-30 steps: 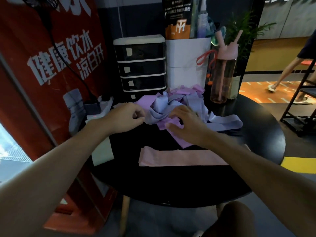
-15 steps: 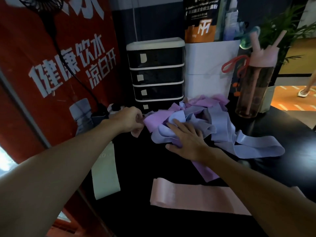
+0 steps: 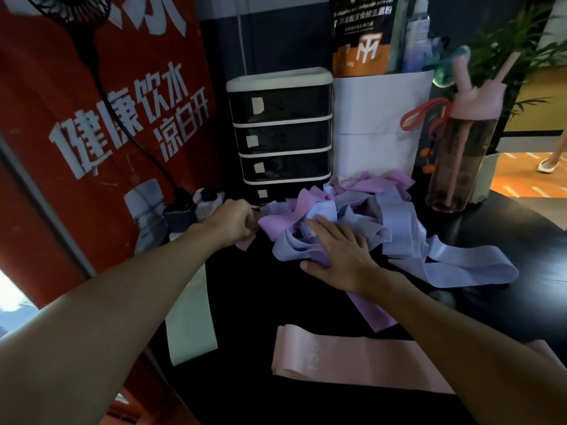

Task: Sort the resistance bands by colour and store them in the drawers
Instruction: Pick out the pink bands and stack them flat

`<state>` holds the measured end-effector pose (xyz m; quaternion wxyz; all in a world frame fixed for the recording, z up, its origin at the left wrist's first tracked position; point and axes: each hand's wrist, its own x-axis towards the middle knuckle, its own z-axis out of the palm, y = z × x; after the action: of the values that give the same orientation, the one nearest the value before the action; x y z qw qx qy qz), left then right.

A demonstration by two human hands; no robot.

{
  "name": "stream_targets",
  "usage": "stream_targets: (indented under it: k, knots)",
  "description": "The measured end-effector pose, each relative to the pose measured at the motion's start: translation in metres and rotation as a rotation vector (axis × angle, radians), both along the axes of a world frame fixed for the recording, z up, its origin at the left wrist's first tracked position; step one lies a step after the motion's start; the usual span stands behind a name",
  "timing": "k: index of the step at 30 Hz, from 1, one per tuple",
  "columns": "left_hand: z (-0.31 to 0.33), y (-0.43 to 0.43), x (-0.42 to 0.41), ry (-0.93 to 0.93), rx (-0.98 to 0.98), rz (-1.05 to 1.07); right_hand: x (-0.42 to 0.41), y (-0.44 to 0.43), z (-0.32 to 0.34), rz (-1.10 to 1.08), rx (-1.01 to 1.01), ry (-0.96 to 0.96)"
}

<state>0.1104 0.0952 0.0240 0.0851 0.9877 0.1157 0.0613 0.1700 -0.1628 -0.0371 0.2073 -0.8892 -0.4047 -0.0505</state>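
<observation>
My left hand (image 3: pixel 233 220) is curled tight round the end of a pale pink band (image 3: pixel 245 245), which pokes out just below my knuckles. The rest of it seems to run off to the right into the heap of bands (image 3: pixel 395 210). My right hand (image 3: pixel 342 256) lies flat, fingers straight, on the near side of that heap. It presses down on lilac-blue loops and on a purple band (image 3: pixel 374 314) whose tail trails out under my wrist toward me. I judge the step to be freeing the pink one from the tangle. To do it well I should pull low and slowly to the left, along the desk (image 3: pixel 254 302), while the flat hand pins the other colours so they do not ride along. If it snags, I should lift and shift the palm rather than tug, since I expect these stretchy loops to spring and drag the heap. Just beyond my left hand stands the drawer unit (image 3: pixel 282 133), all four drawers closed, so nothing looks stored yet. Nearer me than my right hand a flat pink band (image 3: pixel 352 360) lies on the desk; the freed one belongs with it. A pale green band (image 3: pixel 190 320) hangs at the desk edge beside my left forearm. Well beyond my right hand, off to its right, stands a pink water bottle (image 3: pixel 460 161) that a whipping loop might knock.
</observation>
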Motion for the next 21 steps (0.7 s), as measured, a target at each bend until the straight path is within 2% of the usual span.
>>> stream_targets:
  k: [7, 14, 18, 21]
  knots:
    - [0.012, -0.01, -0.01, -0.14, 0.005, 0.008, 0.0, 0.0, -0.001, -0.016, 0.034, 0.024]
    - [0.07, -0.038, -0.035, -0.379, -0.057, -0.071, -0.009, -0.004, 0.013, 0.0, 0.067, 0.103]
    - [0.095, -0.059, -0.05, -0.485, -0.095, -0.133, -0.021, -0.006, 0.036, -0.046, 0.134, -0.009]
    - [0.106, -0.071, -0.06, -0.551, -0.139, -0.186, -0.031, -0.005, 0.057, -0.072, 0.332, 0.021]
